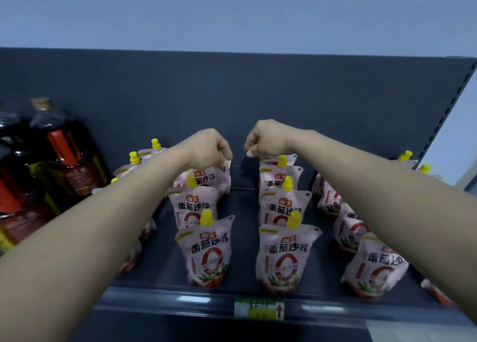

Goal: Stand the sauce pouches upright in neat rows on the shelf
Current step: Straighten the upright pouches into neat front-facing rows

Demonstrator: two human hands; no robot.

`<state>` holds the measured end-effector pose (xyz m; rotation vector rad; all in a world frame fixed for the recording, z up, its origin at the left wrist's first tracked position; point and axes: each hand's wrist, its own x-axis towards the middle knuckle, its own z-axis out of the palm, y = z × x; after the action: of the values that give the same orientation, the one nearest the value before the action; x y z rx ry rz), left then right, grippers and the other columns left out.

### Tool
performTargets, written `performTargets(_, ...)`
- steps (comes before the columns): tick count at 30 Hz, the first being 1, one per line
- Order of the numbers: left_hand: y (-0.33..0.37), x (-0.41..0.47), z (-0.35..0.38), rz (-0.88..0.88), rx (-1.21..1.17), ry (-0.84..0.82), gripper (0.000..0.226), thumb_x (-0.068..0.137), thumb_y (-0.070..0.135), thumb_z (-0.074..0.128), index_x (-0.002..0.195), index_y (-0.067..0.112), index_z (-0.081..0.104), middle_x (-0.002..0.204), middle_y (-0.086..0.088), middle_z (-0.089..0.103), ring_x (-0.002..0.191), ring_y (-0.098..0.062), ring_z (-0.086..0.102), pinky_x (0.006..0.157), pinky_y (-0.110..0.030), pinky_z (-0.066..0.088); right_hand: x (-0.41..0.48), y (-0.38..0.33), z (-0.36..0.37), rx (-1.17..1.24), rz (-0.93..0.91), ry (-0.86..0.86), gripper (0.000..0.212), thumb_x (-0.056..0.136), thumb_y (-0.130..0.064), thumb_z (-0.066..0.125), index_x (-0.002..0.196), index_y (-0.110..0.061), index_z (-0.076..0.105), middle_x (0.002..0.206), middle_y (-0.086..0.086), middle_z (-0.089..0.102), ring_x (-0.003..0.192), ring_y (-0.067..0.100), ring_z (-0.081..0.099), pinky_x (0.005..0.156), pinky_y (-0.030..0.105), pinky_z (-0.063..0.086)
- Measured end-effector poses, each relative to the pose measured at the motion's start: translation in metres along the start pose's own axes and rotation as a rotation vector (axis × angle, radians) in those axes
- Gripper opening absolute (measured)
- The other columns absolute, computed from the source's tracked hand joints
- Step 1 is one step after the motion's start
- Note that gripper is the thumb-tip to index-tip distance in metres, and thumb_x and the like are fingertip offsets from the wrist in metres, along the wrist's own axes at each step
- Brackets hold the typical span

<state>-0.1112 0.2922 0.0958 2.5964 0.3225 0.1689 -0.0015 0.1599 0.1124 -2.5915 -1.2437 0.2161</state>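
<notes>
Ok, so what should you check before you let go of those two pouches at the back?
1. Left hand grips the top of the back pouch in its row: ok.
2. Right hand on its back pouch: grip itself cannot tell, fingers hide it.
3. Both back pouches sitting flat on the shelf: cannot tell, bottoms hidden.
4. Front pouches in the two middle rows upright: ok.
5. Far right row straight: not ok, its front pouch leans.

White sauce pouches with yellow caps are standing upright on the dark shelf. They are sitting in rows running front to back.
</notes>
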Motion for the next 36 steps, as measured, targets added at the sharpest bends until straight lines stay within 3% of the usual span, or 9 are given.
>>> performTargets(6,-0.021,-0.050,-0.014,-0.062,-0.088,-0.170,0.030,0.084,0.032,0.067,0.090,0.003,0.073,0.072,-0.003,0.068,0.066,-0.015,0.063,0.060,-0.020,0.054,0.002,-0.041,0.031,0.004,-0.027,-0.162,0.025,0.086,-0.021,0.069,0.109,-0.013,0.072,0.083,0.001,0.068,0.083,0.020,0.063,0.076,0.027,0.052)
performTargets(9,-0.030,-0.074,-0.008,-0.075,-0.101,-0.354,0.029,0.079,0.047,0.067,0.082,0.019,0.075,0.079,0.001,0.073,0.076,-0.014,0.069,0.073,-0.022,0.056,0.006,-0.054,0.048,-0.006,-0.026,-0.224,0.025,0.085,-0.024,0.069,0.108,-0.014,0.074,0.105,0.006,0.073,0.099,0.023,0.066,0.091,0.033,0.052)
performTargets(13,-0.042,-0.090,0.015,-0.003,0.137,-0.421,0.016,0.081,0.029,0.070,0.079,0.013,0.069,0.072,0.004,0.062,0.066,-0.010,0.055,0.066,-0.021,0.044,0.010,-0.064,0.072,-0.084,-0.004,-0.254,0.029,0.089,-0.027,0.063,0.105,-0.005,0.071,0.108,0.012,0.071,0.095,0.026,0.063,0.092,0.035,0.052)
performTargets(16,-0.051,-0.095,0.024,0.003,0.198,-0.328,0.014,0.083,0.014,0.065,0.076,0.001,0.067,0.064,-0.004,0.053,0.061,-0.016,0.048,0.060,-0.025,0.040,0.014,-0.071,0.091,-0.138,0.026,-0.250,0.026,0.089,-0.019,0.059,0.067,-0.008,0.052,0.071,0.011,0.051,0.065,0.024,0.047,0.062,0.028,0.040)
performTargets(19,-0.059,-0.099,0.019,0.027,0.210,-0.270,0.014,0.085,0.012,0.064,0.073,0.005,0.066,0.054,0.004,0.046,0.052,-0.008,0.041,0.052,-0.020,0.035,0.014,-0.076,0.101,-0.162,0.032,-0.228,0.022,0.092,-0.019,0.057,0.075,-0.007,0.057,0.078,0.011,0.050,0.073,0.023,0.045,0.065,0.030,0.038)
performTargets(23,-0.073,-0.105,0.011,0.031,0.144,-0.266,0.013,0.084,0.008,0.065,0.074,0.002,0.067,0.055,0.008,0.045,0.057,-0.009,0.044,0.056,-0.019,0.040,0.014,-0.074,0.101,-0.130,0.065,-0.217,0.040,0.092,-0.016,0.059,0.058,-0.013,0.039,0.063,0.005,0.042,0.068,0.024,0.047,0.054,0.028,0.039)
performTargets(30,-0.084,-0.103,0.012,0.030,0.086,-0.252,0.014,0.085,0.010,0.065,0.090,-0.001,0.071,0.064,0.006,0.054,0.070,-0.016,0.054,0.063,-0.022,0.047,0.011,-0.069,0.099,-0.156,0.087,-0.208,0.039,0.091,-0.017,0.061,0.058,-0.011,0.040,0.061,0.005,0.042,0.072,0.024,0.047,0.059,0.029,0.040)
performTargets(34,-0.084,-0.100,0.016,0.030,0.050,-0.254,0.017,0.086,0.010,0.064,0.098,0.003,0.074,0.097,-0.013,0.071,0.096,-0.030,0.064,0.082,-0.036,0.055,0.009,-0.066,0.098,-0.084,0.104,-0.224,0.019,0.089,-0.015,0.063,0.073,-0.010,0.054,0.076,0.008,0.053,0.076,0.023,0.054,0.072,0.034,0.050)
performTargets(36,-0.084,-0.099,0.017,0.039,0.053,-0.254,0.015,0.086,0.010,0.064,0.096,0.003,0.073,0.094,-0.011,0.070,0.095,-0.029,0.064,0.083,-0.036,0.055,0.008,-0.064,0.098,-0.033,0.111,-0.245,0.022,0.089,-0.015,0.063,0.071,-0.005,0.055,0.079,0.015,0.058,0.077,0.027,0.061,0.079,0.040,0.055)
